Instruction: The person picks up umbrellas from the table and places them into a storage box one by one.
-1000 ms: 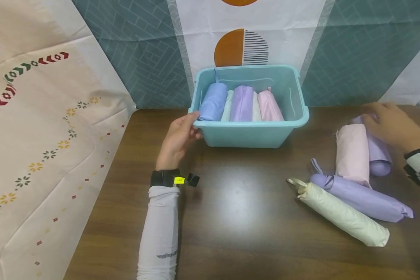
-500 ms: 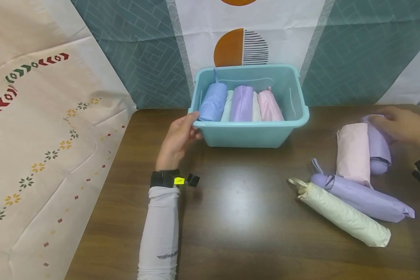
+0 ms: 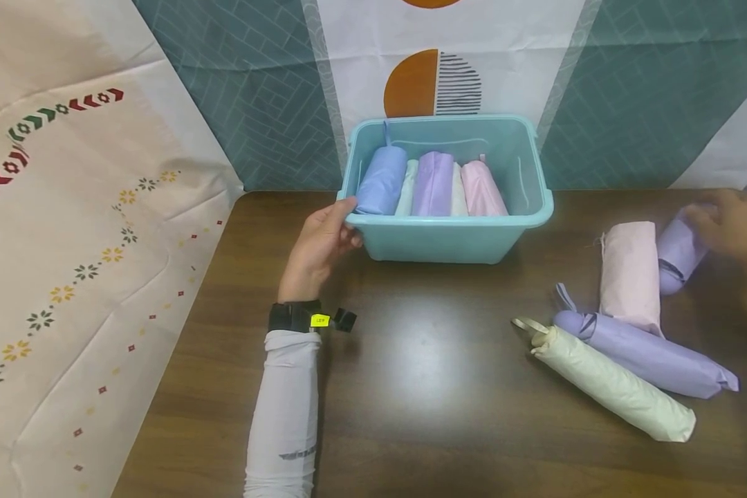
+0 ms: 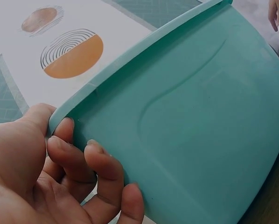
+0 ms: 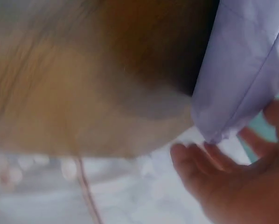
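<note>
My left hand (image 3: 324, 238) grips the front left corner of a teal plastic bin (image 3: 436, 242). In the left wrist view, the thumb is over the rim and curled fingers lie against the wall. At the table's right, my right hand (image 3: 737, 225) holds the far end of a purple folded umbrella (image 3: 678, 256). The right wrist view shows fingers and thumb around the purple sleeve's end. Beside it lies a pale pink folded umbrella (image 3: 630, 277). Nearer are a second purple folded umbrella (image 3: 653, 356) and a cream folded umbrella (image 3: 616, 384).
Inside the bin stand several folded umbrellas: a blue one (image 3: 382, 181) at left, a purple one (image 3: 433, 185) mid-row, a pink one (image 3: 482, 188) at right. Bin space shows right of the pink one. Patterned cloth (image 3: 255, 97) hangs behind the brown table (image 3: 423, 429).
My right hand has taken hold of the far purple umbrella and shifted right with it; the umbrella now slants and stands apart from the pale pink one. My left hand stays on the bin.
</note>
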A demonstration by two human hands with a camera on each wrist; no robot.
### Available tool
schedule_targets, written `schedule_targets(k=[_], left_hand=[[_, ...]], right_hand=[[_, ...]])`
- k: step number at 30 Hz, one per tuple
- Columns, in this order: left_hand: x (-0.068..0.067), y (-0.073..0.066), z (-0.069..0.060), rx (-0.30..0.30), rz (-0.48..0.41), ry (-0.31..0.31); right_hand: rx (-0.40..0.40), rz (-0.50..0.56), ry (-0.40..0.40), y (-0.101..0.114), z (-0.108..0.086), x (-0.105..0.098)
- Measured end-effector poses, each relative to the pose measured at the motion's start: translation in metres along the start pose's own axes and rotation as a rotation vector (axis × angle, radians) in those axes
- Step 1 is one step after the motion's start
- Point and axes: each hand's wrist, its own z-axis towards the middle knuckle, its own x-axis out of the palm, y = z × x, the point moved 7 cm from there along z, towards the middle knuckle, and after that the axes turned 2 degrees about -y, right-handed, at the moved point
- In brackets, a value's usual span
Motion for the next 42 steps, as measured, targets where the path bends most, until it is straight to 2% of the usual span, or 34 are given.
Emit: schedule_targets(k=[2, 5, 8, 9, 14, 19, 27, 34, 36, 38, 41, 42], left_hand=[[0.0, 0.0, 0.0, -0.004, 0.008, 0.001], [0.0, 0.0, 0.0, -0.009, 0.014, 0.003], [0.0, 0.0, 0.0, -0.01, 0.015, 0.004], [0.0, 0.0, 0.0, -0.009, 0.015, 0.004], [-0.001, 0.001, 0.001, -0.009, 0.013, 0.001], [-0.001, 0.001, 0.001, -0.007, 0.019, 0.001], [-0.001, 0.001, 0.002, 0.0, 0.032, 0.007], [0.001, -0.001, 0.001, 0.026, 0.002, 0.012], [0.002, -0.002, 0.001, 0.038, -0.028, 0.016], [0.003, -0.002, 0.001, 0.049, -0.055, 0.015], [0.003, -0.002, 0.002, 0.059, -0.075, 0.014], [0.003, -0.002, 0.002, 0.061, -0.076, 0.012]], right_hand=[[-0.122, -0.091, -0.021, 0.012, -0.002, -0.003], [-0.356, -0.206, -0.018, 0.029, -0.006, -0.002], [-0.528, -0.285, -0.004, 0.039, -0.015, 0.004], [-0.54, -0.301, 0.023, 0.041, -0.018, 0.007], [-0.536, -0.382, 0.094, 0.05, -0.034, 0.023], [-0.533, -0.437, 0.117, 0.06, -0.042, 0.031], [-0.552, -0.482, 0.102, 0.055, -0.042, 0.023], [-0.482, -0.48, 0.11, 0.04, -0.033, 0.011], [-0.456, -0.477, 0.089, 0.038, -0.029, 0.005], [-0.443, -0.433, 0.025, 0.039, -0.023, -0.003], [-0.476, -0.32, -0.115, 0.048, -0.019, -0.017], [-0.467, -0.279, -0.137, 0.052, -0.018, -0.021]])
